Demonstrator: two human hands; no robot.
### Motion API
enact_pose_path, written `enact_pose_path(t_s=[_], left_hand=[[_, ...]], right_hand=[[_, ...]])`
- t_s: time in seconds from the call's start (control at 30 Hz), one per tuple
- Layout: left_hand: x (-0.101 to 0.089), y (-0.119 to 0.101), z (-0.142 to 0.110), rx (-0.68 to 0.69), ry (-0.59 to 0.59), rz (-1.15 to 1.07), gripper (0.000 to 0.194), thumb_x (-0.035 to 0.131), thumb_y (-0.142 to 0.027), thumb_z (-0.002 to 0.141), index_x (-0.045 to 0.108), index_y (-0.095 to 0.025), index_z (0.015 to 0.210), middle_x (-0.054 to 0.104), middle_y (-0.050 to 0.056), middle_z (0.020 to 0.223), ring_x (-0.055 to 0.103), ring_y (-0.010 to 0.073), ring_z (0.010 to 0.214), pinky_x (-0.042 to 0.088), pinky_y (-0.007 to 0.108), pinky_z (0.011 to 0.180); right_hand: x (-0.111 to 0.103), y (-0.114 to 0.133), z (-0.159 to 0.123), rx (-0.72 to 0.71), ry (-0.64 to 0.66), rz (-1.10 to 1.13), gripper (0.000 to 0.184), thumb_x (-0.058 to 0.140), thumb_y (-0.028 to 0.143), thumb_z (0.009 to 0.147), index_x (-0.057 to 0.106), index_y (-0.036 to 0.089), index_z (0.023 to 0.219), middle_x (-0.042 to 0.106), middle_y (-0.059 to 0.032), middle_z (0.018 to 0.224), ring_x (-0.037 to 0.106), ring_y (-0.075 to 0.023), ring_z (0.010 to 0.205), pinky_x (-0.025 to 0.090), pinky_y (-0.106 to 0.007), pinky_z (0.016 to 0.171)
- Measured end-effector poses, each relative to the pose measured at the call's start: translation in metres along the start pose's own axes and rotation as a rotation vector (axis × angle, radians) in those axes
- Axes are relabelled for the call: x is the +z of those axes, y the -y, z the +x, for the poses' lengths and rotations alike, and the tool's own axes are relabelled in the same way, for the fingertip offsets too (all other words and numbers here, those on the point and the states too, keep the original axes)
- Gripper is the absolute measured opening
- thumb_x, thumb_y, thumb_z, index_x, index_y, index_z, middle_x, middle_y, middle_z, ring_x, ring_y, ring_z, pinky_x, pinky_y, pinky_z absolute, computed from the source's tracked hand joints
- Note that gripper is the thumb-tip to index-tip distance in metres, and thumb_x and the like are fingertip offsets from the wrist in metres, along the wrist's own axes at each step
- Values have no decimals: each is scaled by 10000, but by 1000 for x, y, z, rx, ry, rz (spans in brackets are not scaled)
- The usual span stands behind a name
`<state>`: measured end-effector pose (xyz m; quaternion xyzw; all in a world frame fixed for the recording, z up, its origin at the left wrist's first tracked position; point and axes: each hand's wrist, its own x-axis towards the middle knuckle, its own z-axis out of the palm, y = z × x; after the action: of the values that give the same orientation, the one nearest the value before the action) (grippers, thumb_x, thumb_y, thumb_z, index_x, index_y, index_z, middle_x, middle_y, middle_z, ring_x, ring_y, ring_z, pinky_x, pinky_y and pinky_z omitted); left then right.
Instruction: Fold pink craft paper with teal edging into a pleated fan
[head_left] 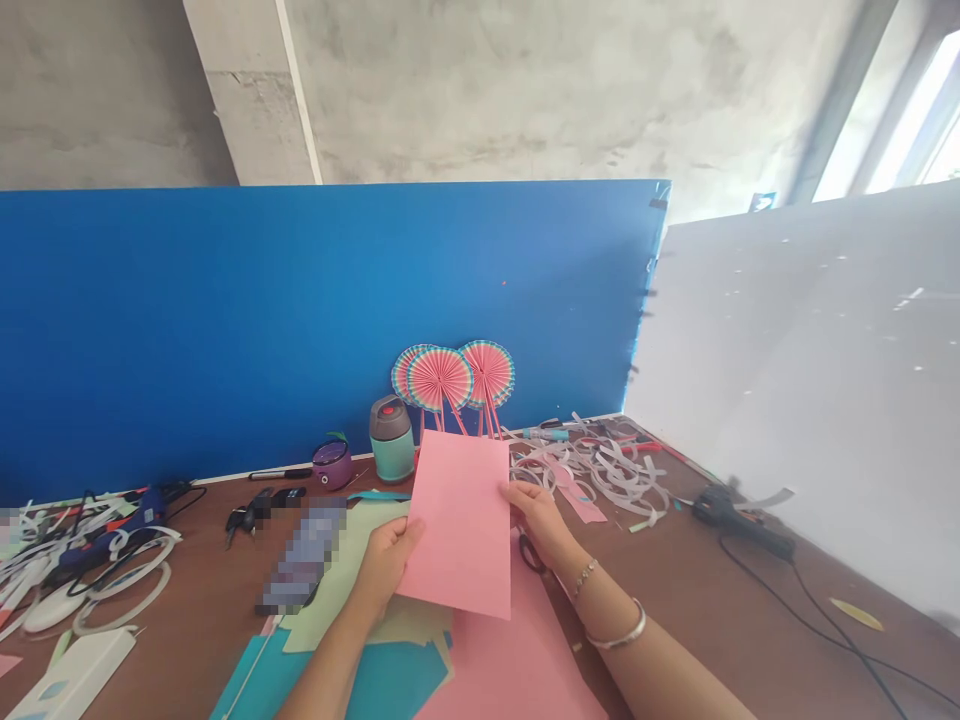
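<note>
The left hand point(385, 566) and right hand point(534, 515) hold a pink sheet point(457, 530) up between them, just above the near edge of the brown table point(660, 590); the left hand grips its lower left edge, the right hand its right edge, fingers closed lightly on the paper, though how the fingertips lie behind it is hard to tell. The sheet stands tilted, its far end reaching toward the back of the table; it looks like light, fairly stiff paper, easily creased or bent at the corners, so the long edges seem the best places to take hold, with both hands sharing the weight. Under it lie a larger pink sheet point(510, 660), a pale green sheet point(337, 570) and a teal sheet point(300, 685); black-handled scissors point(531, 552) sit just beneath the right hand. Toward the back edge stand pink paper fans point(440, 380) beside a teal flask point(391, 440); white paper strips point(600, 470) lie heaped near the back right corner, and a glue gun point(739, 520) rests by the right edge.
</note>
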<state>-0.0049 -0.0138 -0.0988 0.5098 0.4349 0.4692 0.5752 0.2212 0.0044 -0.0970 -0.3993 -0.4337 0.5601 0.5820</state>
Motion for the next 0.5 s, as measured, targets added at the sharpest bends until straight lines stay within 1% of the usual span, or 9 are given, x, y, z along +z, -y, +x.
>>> enact_pose_path(t_s=[0.13,0.2,0.23,0.3,0.37,0.43,0.5], left_hand=[[-1,-6,-2,-25,29,42,422,671,-525,628,681,-123,759,645,34,604,567,171,543,430,273,531],[-2,-7,-2,-32,38,68,413,674,-524,620,670,-123,719,636,30,585,554,165,528,409,262,512],[-2,-7,-2,-34,40,76,412,676,-524,617,664,-123,707,634,29,582,549,163,524,402,260,508],[-3,-6,-2,-37,37,85,412,679,-525,612,658,-122,695,633,29,584,541,161,517,392,258,501],[-3,-6,-2,-36,30,94,412,676,-527,615,655,-121,685,630,27,586,532,156,514,381,254,494],[-3,-6,-2,-27,15,98,408,673,-525,626,657,-122,687,625,23,589,528,153,524,378,249,495],[-3,-6,-2,3,-23,69,403,669,-517,647,667,-123,730,628,19,612,534,151,554,388,244,512]], right_hand=[[-6,5,3,-40,-64,22,401,703,437,648,429,181,506,378,67,450,300,-55,407,232,-221,414],[-11,7,5,-54,-81,24,396,696,416,658,411,186,507,308,87,425,227,-45,390,188,-224,396],[-14,8,5,-56,-84,22,385,693,412,662,417,187,515,296,91,419,211,-44,385,174,-226,390],[-17,7,7,-46,-81,15,355,687,422,671,454,186,543,332,85,417,235,-47,377,173,-228,383],[-20,5,7,-7,-45,-4,339,683,438,683,500,177,567,416,61,430,309,-55,378,205,-226,382],[-20,3,6,51,12,-29,350,714,423,665,516,163,538,454,43,411,348,-56,362,215,-221,374],[-19,0,5,98,58,-48,371,760,386,620,509,151,483,454,37,362,345,-48,321,189,-213,351]])
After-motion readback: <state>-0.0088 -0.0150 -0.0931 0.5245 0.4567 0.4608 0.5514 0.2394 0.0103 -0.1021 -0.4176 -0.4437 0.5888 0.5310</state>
